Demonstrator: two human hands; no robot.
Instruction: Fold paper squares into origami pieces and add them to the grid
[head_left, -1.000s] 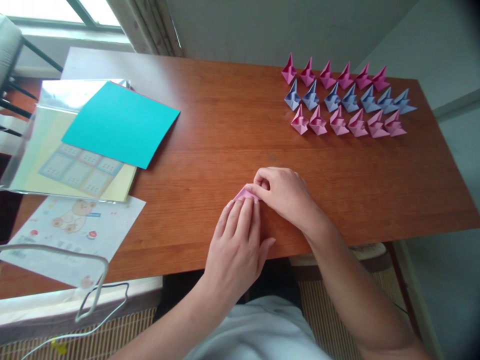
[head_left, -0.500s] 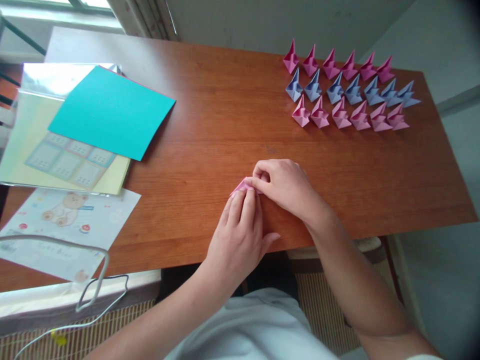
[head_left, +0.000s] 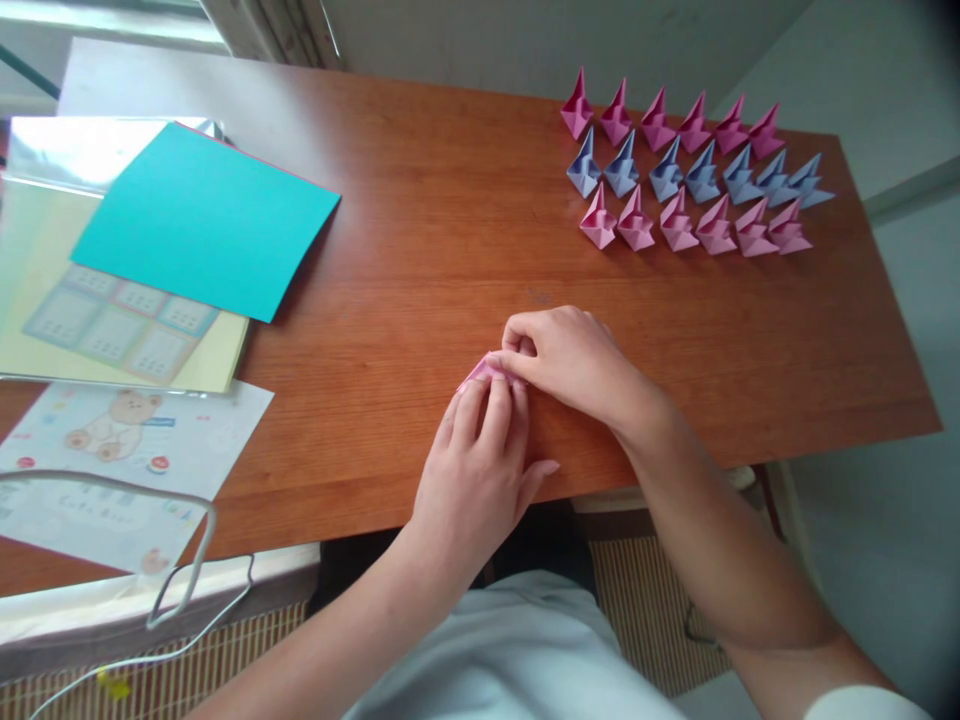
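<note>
A small piece of folded pink paper [head_left: 480, 370] lies on the table under my fingertips, mostly covered by them. My left hand [head_left: 476, 455] rests on it with the fingers stretched out and pressing down, the thumb sticking out to the right. From the right, my right hand [head_left: 566, 360] is closed, its index finger curled and its thumb on the paper's upper edge. Beyond them, at the far right, stand rows of folded paper figures with pointed tips: dark pink ones [head_left: 656, 122], blue ones [head_left: 666, 172] and light pink ones [head_left: 679, 225].
On the left of the wooden table [head_left: 390, 270] lie a turquoise sheet [head_left: 210, 220], a clear sleeve with yellow paper [head_left: 202, 365] and a bear-printed sheet [head_left: 210, 430]. A grey bent tube [head_left: 206, 545] and a white cable [head_left: 180, 650] are at the front left edge.
The camera view has shifted slightly. My right hand has moved very little, and both hands stay on the pink paper.
</note>
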